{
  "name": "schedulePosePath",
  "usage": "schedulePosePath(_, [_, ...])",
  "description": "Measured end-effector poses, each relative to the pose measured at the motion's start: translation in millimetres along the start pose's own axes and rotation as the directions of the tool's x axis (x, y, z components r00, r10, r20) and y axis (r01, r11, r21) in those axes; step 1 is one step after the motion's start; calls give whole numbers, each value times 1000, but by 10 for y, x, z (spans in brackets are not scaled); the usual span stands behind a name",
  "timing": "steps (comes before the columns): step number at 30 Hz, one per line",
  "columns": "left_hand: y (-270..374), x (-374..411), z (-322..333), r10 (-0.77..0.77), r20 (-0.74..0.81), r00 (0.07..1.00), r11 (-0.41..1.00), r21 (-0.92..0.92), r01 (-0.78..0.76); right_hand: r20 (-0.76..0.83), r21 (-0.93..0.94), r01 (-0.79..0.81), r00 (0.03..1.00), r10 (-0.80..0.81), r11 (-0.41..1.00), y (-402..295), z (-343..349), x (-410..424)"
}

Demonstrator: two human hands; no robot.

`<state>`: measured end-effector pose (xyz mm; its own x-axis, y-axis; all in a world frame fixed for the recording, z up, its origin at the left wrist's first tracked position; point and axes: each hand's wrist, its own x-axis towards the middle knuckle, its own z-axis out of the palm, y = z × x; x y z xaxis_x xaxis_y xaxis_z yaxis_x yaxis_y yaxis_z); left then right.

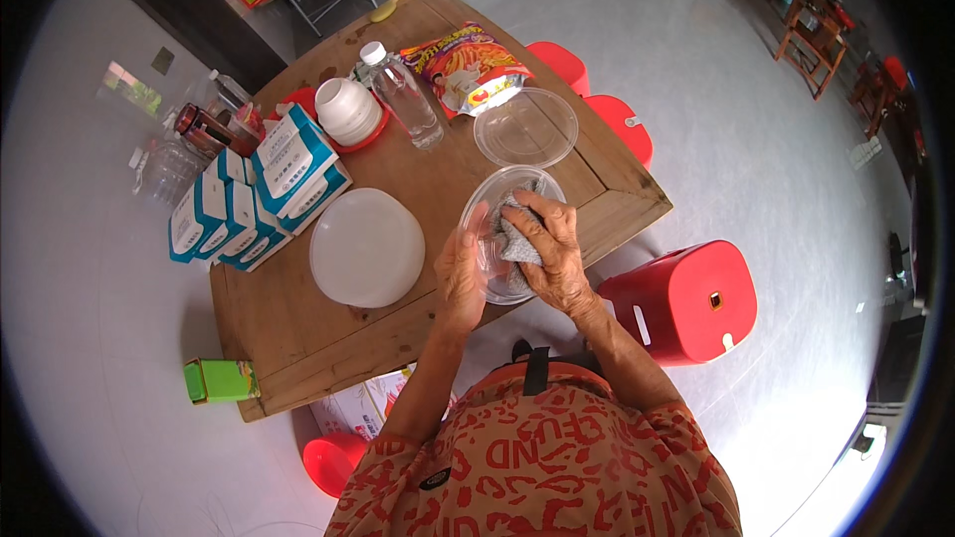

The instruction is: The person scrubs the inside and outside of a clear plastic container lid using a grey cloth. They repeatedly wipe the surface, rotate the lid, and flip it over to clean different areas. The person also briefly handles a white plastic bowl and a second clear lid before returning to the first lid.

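Observation:
My left hand (461, 276) grips the left rim of a clear round plastic container (496, 190), which is tilted over the near edge of the wooden table. Bunched in my right hand (550, 250) is a grey textured cloth (520, 245), pressed against the inside of the container. Just beyond it a clear round plastic lid (526, 127) lies on the table. To the left of my hands is a round, whitish translucent stack of lids or plates (367, 247); I cannot tell which.
On the wooden table (298, 321) stand tissue packs (295, 164), stacked white bowls (347, 112), a clear bottle (406, 101) and a colourful food packet (470, 67). A red plastic stool (709, 302) is at the right, a green box (221, 380) at the left corner, a red basin (333, 462) below.

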<state>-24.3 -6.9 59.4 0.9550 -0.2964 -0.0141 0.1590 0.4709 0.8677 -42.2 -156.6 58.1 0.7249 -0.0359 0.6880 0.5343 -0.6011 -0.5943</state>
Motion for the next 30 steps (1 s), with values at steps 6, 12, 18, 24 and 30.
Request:
schedulePosePath(6, [-92, 15, -44, 103, 50, 993, 994, 17, -104, 77, 25, 94, 992, -96, 995, -232, -30, 93])
schedulePosePath(12, [-18, -58, 93, 92, 48, 995, 996, 15, -93, 35, -52, 50, 998, -48, 997, -200, -89, 176])
schedulePosePath(18, [-59, -32, 50, 122, 29, 992, 981, 150, -125, -38, -156, -45, 998, 40, 987, -179, -135, 268])
schedulePosePath(24, [-166, -52, -1, 222, 102, 970, 968, 97, -232, 29, -171, 64, 998, -59, 983, -370, -120, 241])
schedulePosePath(30, [-110, -89, 2, 189, 87, 978, 965, 171, -201, 36, -150, 50, 998, -45, 987, -372, -157, 239])
